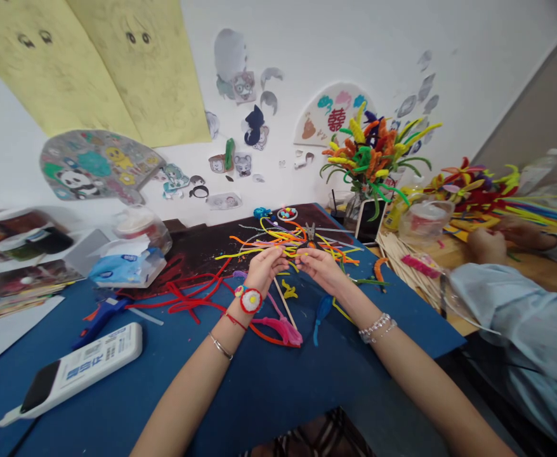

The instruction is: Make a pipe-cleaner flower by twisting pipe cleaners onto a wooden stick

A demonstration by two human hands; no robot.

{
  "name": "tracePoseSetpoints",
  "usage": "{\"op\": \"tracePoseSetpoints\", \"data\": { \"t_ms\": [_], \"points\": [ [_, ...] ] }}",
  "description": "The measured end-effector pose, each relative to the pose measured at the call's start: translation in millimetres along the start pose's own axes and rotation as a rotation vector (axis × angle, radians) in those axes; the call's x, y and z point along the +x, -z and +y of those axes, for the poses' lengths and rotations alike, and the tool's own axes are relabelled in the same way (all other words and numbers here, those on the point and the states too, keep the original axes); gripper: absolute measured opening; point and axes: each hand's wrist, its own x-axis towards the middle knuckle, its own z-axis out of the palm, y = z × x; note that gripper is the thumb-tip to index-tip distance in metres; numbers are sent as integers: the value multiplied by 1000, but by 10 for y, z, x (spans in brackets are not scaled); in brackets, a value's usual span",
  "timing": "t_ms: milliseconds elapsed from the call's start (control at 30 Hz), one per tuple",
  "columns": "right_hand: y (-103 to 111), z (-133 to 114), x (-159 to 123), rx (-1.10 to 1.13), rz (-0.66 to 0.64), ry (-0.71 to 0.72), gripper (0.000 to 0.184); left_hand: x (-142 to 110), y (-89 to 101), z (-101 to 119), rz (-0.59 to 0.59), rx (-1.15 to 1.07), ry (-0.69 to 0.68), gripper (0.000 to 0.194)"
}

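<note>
My left hand point(265, 269) and my right hand point(323, 269) are raised over the table, fingertips pinched and almost meeting. Between them they hold what looks like a short yellow pipe cleaner, mostly hidden by the fingers. Just beyond lies a loose heap of orange, yellow and purple pipe cleaners, with dark-handled pliers point(311, 236) on top. Below the hands are a small twisted yellow piece point(288, 290), a pink pipe cleaner piece point(283, 330), a thin wooden stick point(285, 303) and a blue piece point(324, 311). Red pipe cleaners point(188, 298) trail off to the left.
At left lie a white power bank point(88, 358) with a cable, a blue glue gun point(98, 320) and a tissue pack point(127, 261). A pipe-cleaner bouquet point(376, 149) stands behind a phone point(370, 221). Wooden sticks point(409, 270) and another person's hands point(502, 241) are at right.
</note>
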Motion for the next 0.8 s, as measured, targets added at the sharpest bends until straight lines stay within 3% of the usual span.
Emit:
{"op": "tracePoseSetpoints", "data": {
  "t_ms": [267,500,633,800],
  "points": [
    [-39,4,-24,-127,-75,56,17,-33,-79,-29,48,-105,104,17],
    [-66,-50,-33,-174,-112,197,11,-76,-164,4,106,-167,169,14],
    [-63,-54,-32,-198,-81,179,11,-68,-154,8,129,-161,140,16],
    [-45,-23,-24,-228,-21,112,15,-68,-125,9,47,-42,115,16]
  ]
}}
